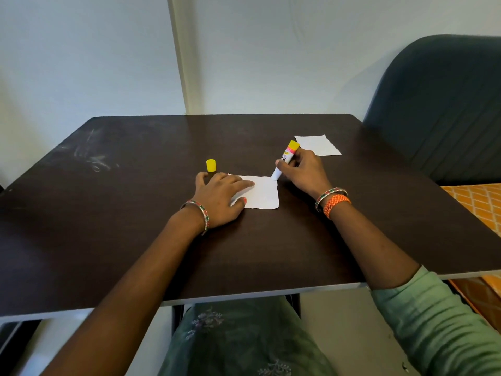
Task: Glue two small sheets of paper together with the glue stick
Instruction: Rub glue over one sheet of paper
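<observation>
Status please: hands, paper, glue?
Left hand flat on near sheet. Right hand grips glue stick, tip at sheet's far corner. Second sheet waiting. Nothing blocking.

A dark brown table (135, 213) with a pale edge lay under the fingers, its far-left surface, well away from them, marked by faint whitish scuffs (95, 157). Beyond the fingers rose a plain pale wall (81, 63) with a cream vertical strip (181, 63) running down to the table's back edge. Off to the right of the fingers stood a dark teal padded chair (439, 109), and below it showed orange patterned fabric (479, 207).
</observation>
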